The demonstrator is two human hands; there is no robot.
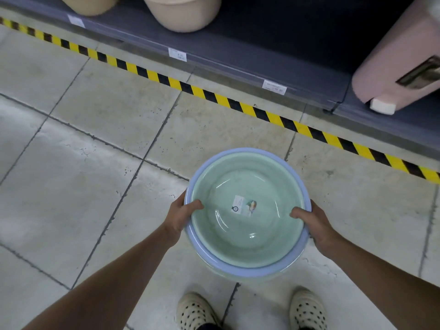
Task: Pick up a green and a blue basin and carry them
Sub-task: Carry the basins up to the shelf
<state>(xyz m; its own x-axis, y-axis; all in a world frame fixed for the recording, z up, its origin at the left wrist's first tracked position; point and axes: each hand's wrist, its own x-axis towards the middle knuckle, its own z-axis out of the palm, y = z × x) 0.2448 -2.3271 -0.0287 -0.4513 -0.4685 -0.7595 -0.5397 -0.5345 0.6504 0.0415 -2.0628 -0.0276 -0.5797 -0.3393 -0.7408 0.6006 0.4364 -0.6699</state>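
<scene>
- The pale tiled floor point(71, 144) lay open to the left and behind the feet, giving free room to walk; a yellow-and-black striped hazard tape point(214, 96) marked its far edge.
- The grey low store shelf point(238, 55) bounded the far side, its front lip a likely snag for the load if swung that way.
- The round blue plastic basin point(300, 254) was held clear of the floor before the body, with the round pale-green plastic basin point(238, 234) nested inside it (a paler rim showed beneath, its nature unclear).
- The left hand point(181, 216) and right hand point(317, 226) were each closed over opposite rims, thumbs hooked inside, fingers hidden below.
- Risk, as judged: tilting could let the smooth inner basin slide out.
</scene>
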